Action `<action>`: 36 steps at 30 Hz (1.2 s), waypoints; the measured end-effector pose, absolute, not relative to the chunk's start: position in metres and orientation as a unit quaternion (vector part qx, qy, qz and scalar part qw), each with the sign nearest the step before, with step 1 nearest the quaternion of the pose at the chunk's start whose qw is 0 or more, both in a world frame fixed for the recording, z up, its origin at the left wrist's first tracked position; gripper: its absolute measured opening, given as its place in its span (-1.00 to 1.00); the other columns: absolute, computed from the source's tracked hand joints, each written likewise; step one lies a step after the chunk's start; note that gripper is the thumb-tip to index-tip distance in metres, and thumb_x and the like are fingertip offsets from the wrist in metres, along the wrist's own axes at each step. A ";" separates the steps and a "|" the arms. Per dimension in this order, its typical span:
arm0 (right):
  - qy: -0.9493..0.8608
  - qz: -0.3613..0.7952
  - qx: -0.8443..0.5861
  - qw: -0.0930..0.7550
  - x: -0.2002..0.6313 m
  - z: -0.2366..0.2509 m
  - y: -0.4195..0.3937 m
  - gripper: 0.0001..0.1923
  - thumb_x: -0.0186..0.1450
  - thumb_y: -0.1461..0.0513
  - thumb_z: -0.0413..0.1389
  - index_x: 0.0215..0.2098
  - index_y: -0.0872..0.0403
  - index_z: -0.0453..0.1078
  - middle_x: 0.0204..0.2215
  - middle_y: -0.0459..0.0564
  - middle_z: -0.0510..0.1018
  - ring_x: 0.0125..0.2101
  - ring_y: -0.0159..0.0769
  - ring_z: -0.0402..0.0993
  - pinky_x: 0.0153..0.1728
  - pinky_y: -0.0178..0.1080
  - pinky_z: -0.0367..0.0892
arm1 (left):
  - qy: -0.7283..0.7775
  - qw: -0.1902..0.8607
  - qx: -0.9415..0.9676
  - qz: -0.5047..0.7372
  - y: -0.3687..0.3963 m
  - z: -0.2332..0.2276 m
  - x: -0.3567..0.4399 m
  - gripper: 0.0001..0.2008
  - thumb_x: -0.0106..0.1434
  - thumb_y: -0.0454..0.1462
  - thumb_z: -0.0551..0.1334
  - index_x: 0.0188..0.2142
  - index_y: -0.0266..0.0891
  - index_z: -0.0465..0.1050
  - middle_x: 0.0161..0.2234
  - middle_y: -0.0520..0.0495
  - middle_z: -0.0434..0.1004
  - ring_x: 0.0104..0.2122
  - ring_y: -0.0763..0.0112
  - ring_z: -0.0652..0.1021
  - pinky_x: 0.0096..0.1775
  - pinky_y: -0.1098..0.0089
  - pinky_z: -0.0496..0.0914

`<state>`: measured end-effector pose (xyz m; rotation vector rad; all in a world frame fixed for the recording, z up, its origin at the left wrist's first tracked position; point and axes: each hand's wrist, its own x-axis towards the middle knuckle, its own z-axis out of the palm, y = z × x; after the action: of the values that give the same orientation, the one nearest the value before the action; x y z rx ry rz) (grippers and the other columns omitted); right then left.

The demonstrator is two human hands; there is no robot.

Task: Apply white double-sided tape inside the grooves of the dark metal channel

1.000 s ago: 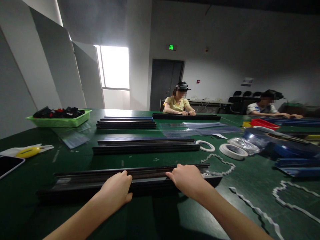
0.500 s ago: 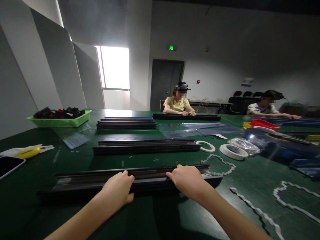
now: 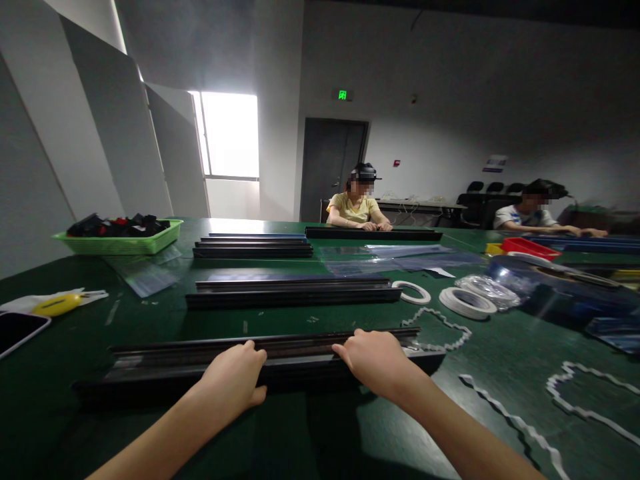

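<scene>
The left hand (image 3: 235, 379) lies on top of a long black rail (image 3: 165, 365). Its fingers (image 3: 250, 348) are curled over the far edge of the rail, so the hand is clamped on it. The right hand (image 3: 376, 361) does the same thing a bit more to the right, with its fingers bent over the same rail. The rail lies flat on the green tabletop (image 3: 310, 440), near the person, and it runs from left to right.

Farther away lies a second black rail (image 3: 293, 292), and behind that a stack of rails (image 3: 253, 247). To the right of the second rail are two white tape rolls (image 3: 440, 298). Wavy white strips (image 3: 510, 417) lie on the tabletop near the right side. On the far left stands a green basket (image 3: 120, 241) with dark parts in it. A yellow tool (image 3: 55, 305) and a phone (image 3: 17, 330) lie at the left edge. Two other people sit at the far side, each with hands on their own rails.
</scene>
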<state>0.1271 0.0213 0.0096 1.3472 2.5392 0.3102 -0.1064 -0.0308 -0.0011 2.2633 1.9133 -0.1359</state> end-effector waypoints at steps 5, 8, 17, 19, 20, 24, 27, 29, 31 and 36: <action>0.863 0.089 0.481 0.128 0.125 0.014 0.019 -0.62 0.32 0.25 -0.14 -0.02 -0.13 0.41 -0.29 0.10 0.56 -0.28 -0.12 0.50 -0.35 -0.18 0.30 | 0.629 0.090 0.771 -0.040 -0.030 -0.003 -0.108 -0.55 0.07 -0.21 0.20 -0.01 -0.18 0.38 -0.11 -0.23 0.44 -0.12 0.09 0.50 -0.12 0.22 0.38; 0.861 0.084 0.485 0.129 0.125 0.015 0.019 -0.62 0.33 0.25 -0.14 -0.01 -0.13 0.41 -0.28 0.11 0.56 -0.28 -0.13 0.50 -0.34 -0.18 0.30 | 0.628 0.090 0.772 -0.040 -0.028 -0.006 -0.109 -0.54 0.06 -0.21 0.20 0.01 -0.14 0.37 -0.10 -0.22 0.43 -0.10 0.09 0.48 -0.11 0.22 0.37; 0.864 0.096 0.476 0.134 0.123 0.019 0.017 -0.62 0.34 0.23 -0.16 -0.05 -0.14 0.43 -0.32 0.10 0.57 -0.32 -0.05 0.52 -0.40 -0.13 0.33 | 0.634 0.058 0.769 -0.057 -0.028 -0.009 -0.106 -0.66 0.06 -0.17 0.17 -0.22 -0.36 0.46 -0.19 -0.29 0.48 -0.16 0.09 0.51 -0.10 0.22 0.39; 0.863 0.094 0.477 0.136 0.123 0.019 0.017 -0.62 0.34 0.23 -0.16 -0.05 -0.14 0.43 -0.31 0.10 0.57 -0.32 -0.05 0.52 -0.40 -0.13 0.32 | 0.635 0.053 0.768 -0.063 -0.029 -0.008 -0.105 -0.68 0.07 -0.16 0.16 -0.27 -0.37 0.48 -0.21 -0.29 0.49 -0.19 0.09 0.52 -0.11 0.22 0.40; 0.863 0.092 0.478 0.136 0.123 0.018 0.017 -0.62 0.34 0.23 -0.16 -0.05 -0.13 0.43 -0.31 0.10 0.57 -0.31 -0.06 0.52 -0.39 -0.14 0.32 | 0.636 0.051 0.767 -0.065 -0.029 -0.008 -0.105 -0.68 0.07 -0.16 0.16 -0.29 -0.36 0.48 -0.21 -0.29 0.49 -0.19 0.09 0.52 -0.11 0.22 0.40; 0.861 0.090 0.484 0.129 0.124 0.015 0.019 -0.62 0.35 0.20 -0.17 -0.06 -0.12 0.44 -0.33 0.11 0.56 -0.32 -0.10 0.52 -0.38 -0.17 0.32 | 0.638 0.051 0.765 -0.067 -0.030 -0.006 -0.104 -0.67 0.08 -0.16 0.15 -0.27 -0.36 0.48 -0.20 -0.30 0.49 -0.18 0.09 0.52 -0.10 0.22 0.40; 0.863 0.095 0.479 0.130 0.124 0.015 0.020 -0.63 0.35 0.21 -0.16 -0.06 -0.14 0.43 -0.33 0.09 0.56 -0.33 -0.08 0.52 -0.40 -0.16 0.32 | 0.638 0.058 0.766 -0.057 -0.030 -0.007 -0.105 -0.64 0.07 -0.16 0.16 -0.20 -0.36 0.46 -0.20 -0.30 0.48 -0.16 0.06 0.51 -0.10 0.20 0.40; 0.863 0.093 0.479 0.132 0.124 0.015 0.020 -0.63 0.34 0.23 -0.15 -0.04 -0.15 0.42 -0.32 0.09 0.56 -0.31 -0.10 0.51 -0.39 -0.17 0.32 | 0.637 0.064 0.767 -0.047 -0.030 -0.008 -0.105 -0.61 0.06 -0.17 0.17 -0.14 -0.31 0.44 -0.18 -0.28 0.48 -0.14 0.06 0.51 -0.10 0.20 0.39; 0.862 0.087 0.483 0.131 0.125 0.014 0.020 -0.62 0.35 0.21 -0.17 -0.03 -0.14 0.42 -0.31 0.09 0.56 -0.30 -0.11 0.51 -0.36 -0.18 0.32 | 0.634 0.067 0.769 -0.045 -0.029 -0.009 -0.105 -0.60 0.05 -0.17 0.18 -0.11 -0.27 0.42 -0.16 -0.26 0.47 -0.14 0.06 0.51 -0.11 0.20 0.39; 0.861 0.085 0.486 0.125 0.125 0.013 0.020 -0.60 0.37 0.17 -0.20 -0.05 -0.12 0.44 -0.32 0.10 0.56 -0.31 -0.10 0.51 -0.36 -0.15 0.32 | 0.622 0.039 0.779 -0.067 -0.027 -0.010 -0.103 -0.65 0.07 -0.17 0.16 -0.20 -0.34 0.45 -0.20 -0.28 0.49 -0.18 0.06 0.52 -0.16 0.20 0.41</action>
<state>0.1247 0.0203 0.0135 1.4168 2.5075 0.2483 -0.1031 -0.0268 -0.0102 2.3882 1.9083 -0.2067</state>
